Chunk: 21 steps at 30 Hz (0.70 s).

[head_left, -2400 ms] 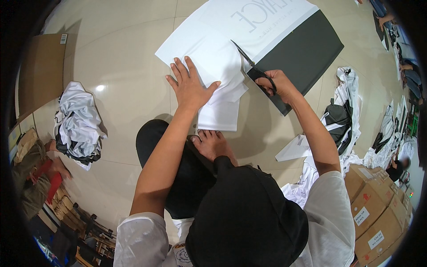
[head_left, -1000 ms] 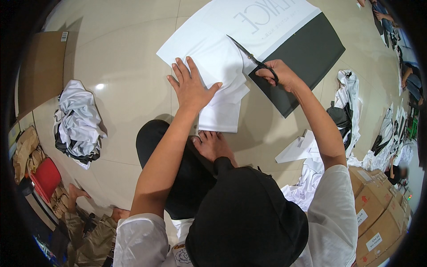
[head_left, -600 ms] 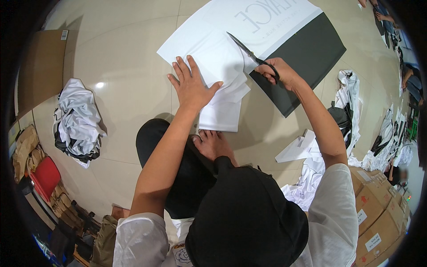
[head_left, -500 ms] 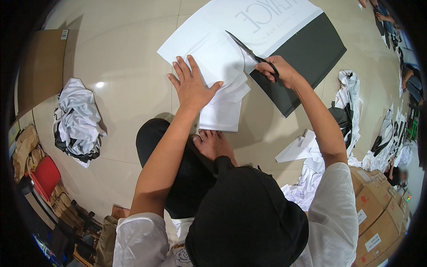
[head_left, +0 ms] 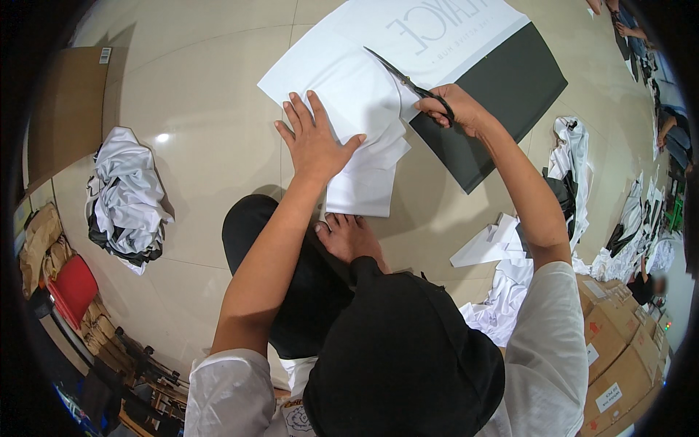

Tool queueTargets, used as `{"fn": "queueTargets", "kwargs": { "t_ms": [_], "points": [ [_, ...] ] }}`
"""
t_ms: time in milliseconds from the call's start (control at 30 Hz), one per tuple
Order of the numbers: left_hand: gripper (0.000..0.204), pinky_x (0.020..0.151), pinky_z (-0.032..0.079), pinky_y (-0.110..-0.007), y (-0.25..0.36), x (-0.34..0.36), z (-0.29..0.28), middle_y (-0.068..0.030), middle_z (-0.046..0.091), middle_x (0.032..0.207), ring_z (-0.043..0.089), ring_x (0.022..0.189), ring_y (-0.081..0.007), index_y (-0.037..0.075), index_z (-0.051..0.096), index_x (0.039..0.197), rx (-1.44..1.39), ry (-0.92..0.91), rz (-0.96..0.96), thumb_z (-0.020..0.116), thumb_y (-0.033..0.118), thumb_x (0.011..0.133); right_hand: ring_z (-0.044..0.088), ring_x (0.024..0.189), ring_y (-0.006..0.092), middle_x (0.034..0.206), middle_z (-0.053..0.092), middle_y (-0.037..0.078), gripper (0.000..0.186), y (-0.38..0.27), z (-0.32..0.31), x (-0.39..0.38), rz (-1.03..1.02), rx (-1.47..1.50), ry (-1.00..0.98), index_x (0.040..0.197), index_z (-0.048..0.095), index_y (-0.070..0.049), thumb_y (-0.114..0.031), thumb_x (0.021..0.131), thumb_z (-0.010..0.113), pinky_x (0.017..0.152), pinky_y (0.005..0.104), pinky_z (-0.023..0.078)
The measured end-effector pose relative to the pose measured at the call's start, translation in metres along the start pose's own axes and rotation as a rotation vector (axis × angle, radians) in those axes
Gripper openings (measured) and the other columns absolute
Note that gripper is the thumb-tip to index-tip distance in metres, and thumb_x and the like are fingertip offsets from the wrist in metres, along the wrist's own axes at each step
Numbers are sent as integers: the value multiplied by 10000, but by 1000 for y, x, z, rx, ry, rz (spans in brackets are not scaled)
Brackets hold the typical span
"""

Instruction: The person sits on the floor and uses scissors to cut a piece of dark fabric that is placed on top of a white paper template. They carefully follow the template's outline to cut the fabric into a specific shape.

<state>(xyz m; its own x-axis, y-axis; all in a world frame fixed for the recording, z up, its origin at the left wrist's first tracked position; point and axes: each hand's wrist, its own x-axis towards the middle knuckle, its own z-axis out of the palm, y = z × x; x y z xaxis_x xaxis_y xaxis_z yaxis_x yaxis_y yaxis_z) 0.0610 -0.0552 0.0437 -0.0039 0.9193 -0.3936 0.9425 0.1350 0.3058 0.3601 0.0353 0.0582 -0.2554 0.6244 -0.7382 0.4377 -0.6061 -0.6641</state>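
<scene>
White fabric [head_left: 364,175] lies spread on the tiled floor, its upper part flat over a larger printed white sheet [head_left: 466,36] with a dark grey panel [head_left: 502,87] along its right side. My left hand [head_left: 314,138] rests flat on the white fabric with fingers spread, pressing it down. In my right hand [head_left: 451,111] is a pair of black scissors [head_left: 397,71], my fingers through the handles. The long blades point up and left over the white fabric and look nearly closed. My bare foot [head_left: 351,239] touches the fabric's lower edge.
A crumpled white and black cloth bundle [head_left: 129,197] lies at left, below a cardboard panel [head_left: 69,109]. White scraps [head_left: 502,284] lie by my right elbow. Stacked cardboard boxes [head_left: 619,349] stand lower right, a red chair [head_left: 73,291] at left. Other people sit at the far right.
The scissors have shifted slightly up and left with my right hand, and their blades look closer together. My left hand stays in place on the fabric.
</scene>
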Motion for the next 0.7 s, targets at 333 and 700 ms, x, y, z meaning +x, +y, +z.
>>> {"fn": "queueTargets", "kwargs": {
  "t_ms": [333, 700],
  "points": [
    [1355, 1263, -47, -711, 0, 0, 0, -401, -42, 1736, -94, 1632, -531, -68, 15, 1694, -1, 2, 0, 789, 656, 849, 446, 472, 60, 557, 531, -37, 344, 2, -5, 4, -3, -36, -17, 667, 607, -114, -278, 874, 829, 478, 235, 327],
    [1355, 1263, -42, -711, 0, -1, 0, -399, -33, 1737, -78, 1633, -532, -69, 28, 1694, -17, 21, 5, 802, 647, 843, 439, 476, 70, 572, 525, -34, 348, -25, 1, 13, -19, -9, -17, 657, 591, -127, -342, 856, 778, 473, 263, 313]
  ]
}}
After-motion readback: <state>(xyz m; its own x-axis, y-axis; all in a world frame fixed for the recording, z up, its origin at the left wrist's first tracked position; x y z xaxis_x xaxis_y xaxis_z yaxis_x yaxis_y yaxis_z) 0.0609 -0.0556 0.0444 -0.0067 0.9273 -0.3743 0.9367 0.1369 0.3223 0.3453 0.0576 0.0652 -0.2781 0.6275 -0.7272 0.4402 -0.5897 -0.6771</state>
